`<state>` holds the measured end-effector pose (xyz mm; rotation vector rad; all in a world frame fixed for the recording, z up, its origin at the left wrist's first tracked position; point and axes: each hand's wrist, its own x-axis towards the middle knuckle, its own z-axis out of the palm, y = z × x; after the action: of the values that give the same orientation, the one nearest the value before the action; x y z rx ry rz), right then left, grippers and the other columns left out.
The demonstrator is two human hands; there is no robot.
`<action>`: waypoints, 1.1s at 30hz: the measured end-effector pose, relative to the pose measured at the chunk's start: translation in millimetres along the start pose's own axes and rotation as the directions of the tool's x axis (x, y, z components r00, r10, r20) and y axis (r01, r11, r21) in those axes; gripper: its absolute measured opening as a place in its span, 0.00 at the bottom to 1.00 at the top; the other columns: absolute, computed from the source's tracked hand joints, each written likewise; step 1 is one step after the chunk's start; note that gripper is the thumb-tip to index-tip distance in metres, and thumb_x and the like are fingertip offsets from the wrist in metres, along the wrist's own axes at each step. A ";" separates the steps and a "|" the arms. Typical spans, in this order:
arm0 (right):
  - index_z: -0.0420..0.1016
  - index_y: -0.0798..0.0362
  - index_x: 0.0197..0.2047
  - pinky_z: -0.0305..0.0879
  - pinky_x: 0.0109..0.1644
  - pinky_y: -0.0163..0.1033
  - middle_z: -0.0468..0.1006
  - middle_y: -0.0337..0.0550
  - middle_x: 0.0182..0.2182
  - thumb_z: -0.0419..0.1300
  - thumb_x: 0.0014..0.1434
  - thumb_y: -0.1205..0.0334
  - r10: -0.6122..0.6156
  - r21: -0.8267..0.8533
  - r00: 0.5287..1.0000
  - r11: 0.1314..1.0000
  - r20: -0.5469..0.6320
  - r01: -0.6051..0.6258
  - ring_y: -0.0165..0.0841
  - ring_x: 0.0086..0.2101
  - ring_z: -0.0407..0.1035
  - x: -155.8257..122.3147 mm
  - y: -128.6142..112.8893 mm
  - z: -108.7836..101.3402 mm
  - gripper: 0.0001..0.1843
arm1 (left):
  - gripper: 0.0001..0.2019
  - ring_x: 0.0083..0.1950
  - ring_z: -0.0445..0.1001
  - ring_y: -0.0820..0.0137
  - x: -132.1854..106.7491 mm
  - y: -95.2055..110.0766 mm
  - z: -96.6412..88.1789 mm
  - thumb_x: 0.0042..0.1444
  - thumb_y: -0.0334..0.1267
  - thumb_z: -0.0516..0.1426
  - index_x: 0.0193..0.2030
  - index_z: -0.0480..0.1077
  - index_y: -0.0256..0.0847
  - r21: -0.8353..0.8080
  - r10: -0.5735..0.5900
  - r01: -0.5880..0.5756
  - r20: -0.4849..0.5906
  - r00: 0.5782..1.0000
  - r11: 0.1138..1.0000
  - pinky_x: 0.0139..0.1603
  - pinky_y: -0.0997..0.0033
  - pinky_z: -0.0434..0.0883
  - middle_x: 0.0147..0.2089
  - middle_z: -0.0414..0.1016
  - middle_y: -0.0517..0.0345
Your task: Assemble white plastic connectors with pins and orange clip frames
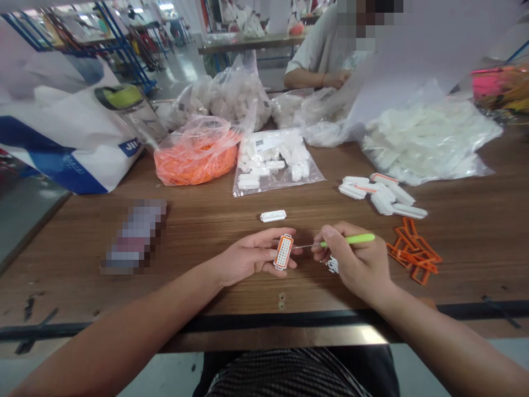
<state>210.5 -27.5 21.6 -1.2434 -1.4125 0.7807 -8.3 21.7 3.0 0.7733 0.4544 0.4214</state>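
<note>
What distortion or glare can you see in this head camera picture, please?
Head view: wide-angle distortion stretches the left forearm; glare lies on the metal strip along the wooden table; a pixelated patch hides one item.

1. A brown wooden workbench (pixel 194 220) runs beneath the left hand (pixel 248 256).
2. Blue metal shelving (pixel 119 49) stands far beyond that hand, to its left.
3. A pale, shiny floor (pixel 179 66) lies past the workbench.
4. A second bench (pixel 252 44) stands farther ahead.

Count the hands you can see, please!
3: the left hand holding a connector, the right hand holding a pick, and a co-worker's hand at the far side. Another may be hidden.
</note>
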 end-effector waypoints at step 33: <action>0.76 0.51 0.30 0.69 0.25 0.34 0.78 0.38 0.22 0.55 0.65 0.63 -0.202 -0.027 0.977 0.979 -0.068 0.201 0.28 0.21 0.72 -6.0 -4.8 -3.9 0.13 | 0.26 0.47 0.73 0.69 0.2 0.3 3.8 0.56 0.27 0.62 0.60 0.70 0.52 0.115 0.084 -0.081 -0.018 0.996 0.990 0.48 0.66 0.73 0.51 0.72 0.52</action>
<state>212.4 -35.1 25.4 -1.1112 -1.4653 0.5798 -6.2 19.9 5.6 0.9009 0.4718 0.4851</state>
